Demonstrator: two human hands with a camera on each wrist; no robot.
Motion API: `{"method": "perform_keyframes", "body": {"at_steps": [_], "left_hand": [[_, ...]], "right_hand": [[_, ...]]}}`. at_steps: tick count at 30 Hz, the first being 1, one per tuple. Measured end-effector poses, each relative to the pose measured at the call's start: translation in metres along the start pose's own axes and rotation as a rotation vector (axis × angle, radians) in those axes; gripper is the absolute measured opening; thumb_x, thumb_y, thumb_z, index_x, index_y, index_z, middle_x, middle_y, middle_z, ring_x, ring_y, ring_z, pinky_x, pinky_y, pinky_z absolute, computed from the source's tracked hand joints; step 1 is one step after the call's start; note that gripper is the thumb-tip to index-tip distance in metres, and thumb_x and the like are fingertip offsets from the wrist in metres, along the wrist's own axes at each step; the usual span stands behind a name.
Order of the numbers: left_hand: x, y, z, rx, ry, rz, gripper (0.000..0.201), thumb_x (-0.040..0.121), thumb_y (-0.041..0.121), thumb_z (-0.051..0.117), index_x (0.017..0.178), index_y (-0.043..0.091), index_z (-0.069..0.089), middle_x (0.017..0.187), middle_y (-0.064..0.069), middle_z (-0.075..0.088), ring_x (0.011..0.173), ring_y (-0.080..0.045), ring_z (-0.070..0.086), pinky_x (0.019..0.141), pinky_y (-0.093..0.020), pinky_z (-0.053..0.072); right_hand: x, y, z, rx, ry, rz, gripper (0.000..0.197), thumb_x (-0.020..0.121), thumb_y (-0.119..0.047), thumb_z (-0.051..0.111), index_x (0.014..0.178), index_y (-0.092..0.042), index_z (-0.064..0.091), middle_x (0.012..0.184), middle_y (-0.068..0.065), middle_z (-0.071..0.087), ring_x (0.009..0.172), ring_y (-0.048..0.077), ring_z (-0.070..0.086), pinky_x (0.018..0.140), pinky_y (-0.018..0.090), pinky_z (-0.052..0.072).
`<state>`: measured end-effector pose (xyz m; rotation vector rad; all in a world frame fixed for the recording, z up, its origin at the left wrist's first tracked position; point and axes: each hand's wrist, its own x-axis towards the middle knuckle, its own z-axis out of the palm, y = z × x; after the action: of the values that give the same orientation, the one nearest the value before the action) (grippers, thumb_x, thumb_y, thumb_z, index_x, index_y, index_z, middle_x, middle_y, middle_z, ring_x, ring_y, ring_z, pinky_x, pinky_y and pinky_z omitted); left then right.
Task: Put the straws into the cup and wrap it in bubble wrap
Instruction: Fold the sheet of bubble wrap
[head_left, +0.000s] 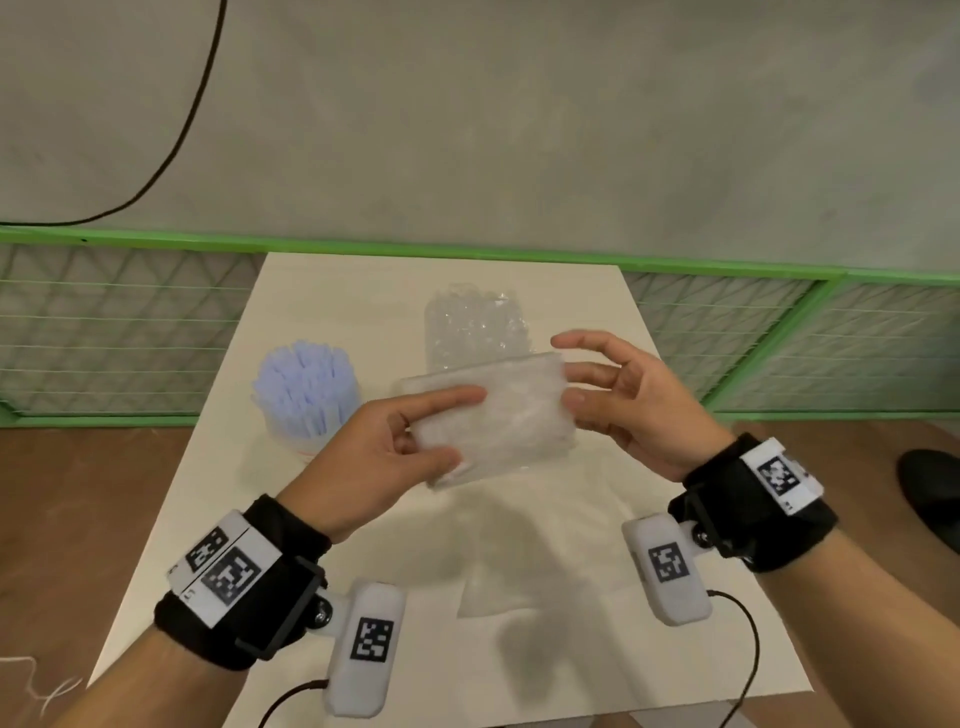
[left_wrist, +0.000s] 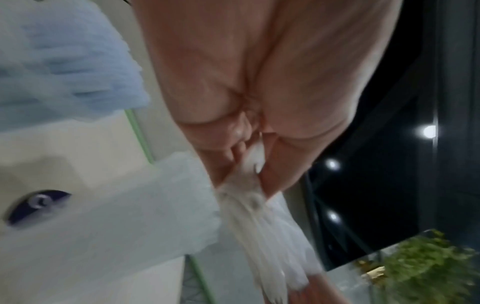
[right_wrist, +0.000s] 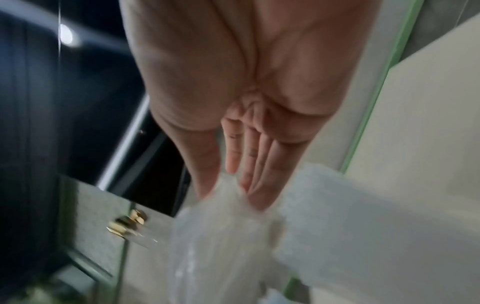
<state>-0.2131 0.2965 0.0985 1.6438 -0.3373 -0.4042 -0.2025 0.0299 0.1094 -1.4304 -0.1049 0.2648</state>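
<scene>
A cup (head_left: 301, 441) packed with pale blue straws (head_left: 306, 389) stands on the left of the white table (head_left: 337, 301). Above the table's middle I hold a folded piece of bubble wrap (head_left: 509, 415). My left hand (head_left: 462, 427) pinches its left end, fingers on top and thumb underneath; the left wrist view shows the wrap (left_wrist: 259, 226) running out from that left hand (left_wrist: 246, 162), with the straws (left_wrist: 64, 61) blurred beside it. My right hand (head_left: 566, 371) is at the wrap's right edge, fingers straight and touching it. The right wrist view shows the right hand's fingers (right_wrist: 249, 160) extended over the wrap (right_wrist: 221, 236).
A second crumpled heap of bubble wrap (head_left: 475, 322) lies at the back of the table. A green-framed mesh fence (head_left: 130, 332) runs behind and beside the table. A dark object (head_left: 930, 493) sits on the wooden floor at right. Cables trail from both wrist cameras.
</scene>
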Motion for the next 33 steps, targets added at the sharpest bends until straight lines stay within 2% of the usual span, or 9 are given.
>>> {"method": "perform_keyframes", "body": {"at_steps": [2,5,7,10,14,22,28,31,33], "left_hand": [[-0.003,-0.022,-0.007,0.092,0.099,-0.069,0.051,0.085,-0.005,0.068,0.118,0.034,0.065,0.063,0.018,0.067,0.053,0.0,0.05,0.06,-0.011,0.046],[-0.011,-0.065,-0.019,0.25,0.166,-0.188,0.049,0.074,0.018,0.079,0.112,0.048,0.068,0.085,-0.001,0.076,0.061,-0.018,0.061,0.071,-0.029,0.057],[-0.014,-0.091,-0.023,0.445,0.197,-0.229,0.051,0.076,0.017,0.079,0.114,0.048,0.066,0.088,0.014,0.075,0.066,-0.018,0.061,0.073,-0.02,0.052],[-0.013,-0.119,-0.023,0.654,0.256,-0.292,0.051,0.084,0.011,0.071,0.131,0.028,0.06,0.127,0.005,0.064,0.103,-0.021,0.063,0.09,-0.023,0.043],[-0.015,-0.142,-0.025,0.719,0.28,-0.375,0.051,0.085,0.015,0.069,0.134,0.023,0.058,0.139,-0.004,0.057,0.127,-0.027,0.051,0.105,-0.032,0.037],[-0.023,-0.137,-0.034,0.653,0.236,-0.404,0.072,0.071,0.039,0.085,0.136,0.025,0.055,0.136,0.004,0.053,0.129,-0.021,0.048,0.105,-0.03,0.035],[-0.026,-0.093,-0.021,0.051,0.028,-0.266,0.07,0.04,0.082,0.077,0.105,0.059,0.067,0.124,0.03,0.061,0.121,0.007,0.052,0.103,-0.021,0.041],[-0.024,-0.075,-0.017,-0.16,0.084,-0.117,0.089,0.055,0.071,0.08,0.126,0.02,0.065,0.134,0.003,0.063,0.129,-0.016,0.054,0.109,-0.037,0.04],[-0.021,-0.058,-0.016,-0.199,0.247,-0.035,0.082,0.052,0.068,0.083,0.11,0.012,0.073,0.116,-0.002,0.071,0.108,-0.019,0.065,0.096,-0.04,0.049]], "right_hand": [[-0.004,0.032,-0.01,-0.229,0.063,0.022,0.043,0.078,0.007,0.074,0.112,-0.015,0.061,0.099,0.007,0.069,0.084,0.022,0.068,0.08,0.036,0.057],[-0.02,0.101,-0.025,-0.823,-0.108,0.136,0.04,0.071,-0.006,0.081,0.099,-0.027,0.062,0.091,-0.004,0.063,0.082,0.017,0.061,0.08,0.04,0.054],[-0.032,0.142,-0.028,-1.21,-0.313,0.248,0.048,0.071,-0.021,0.081,0.113,-0.026,0.057,0.106,-0.004,0.055,0.097,0.018,0.052,0.086,0.033,0.045],[-0.049,0.183,-0.034,-1.526,-0.434,0.384,0.066,0.074,-0.038,0.077,0.131,-0.026,0.046,0.13,-0.002,0.043,0.118,0.022,0.041,0.096,0.036,0.038],[-0.054,0.198,-0.039,-1.619,-0.345,0.325,0.032,0.092,-0.035,0.055,0.123,-0.025,0.055,0.126,-0.002,0.053,0.117,0.025,0.049,0.092,0.034,0.034],[-0.054,0.101,-0.034,-0.714,-0.085,0.187,0.007,0.093,-0.017,0.059,0.099,-0.016,0.054,0.084,0.003,0.073,0.075,0.018,0.066,0.069,0.03,0.051],[-0.053,0.039,-0.01,-0.265,-0.007,0.163,0.026,0.086,0.008,0.065,0.11,0.0,0.059,0.086,0.017,0.073,0.071,0.026,0.07,0.056,0.031,0.055],[-0.048,0.039,-0.006,-0.271,0.033,0.161,0.018,0.084,0.005,0.07,0.095,0.007,0.057,0.082,0.014,0.072,0.065,0.023,0.069,0.052,0.029,0.055],[-0.046,0.042,-0.003,-0.275,0.0,0.194,0.025,0.081,0.0,0.075,0.093,0.009,0.055,0.084,0.014,0.072,0.067,0.023,0.07,0.053,0.031,0.056]]}}
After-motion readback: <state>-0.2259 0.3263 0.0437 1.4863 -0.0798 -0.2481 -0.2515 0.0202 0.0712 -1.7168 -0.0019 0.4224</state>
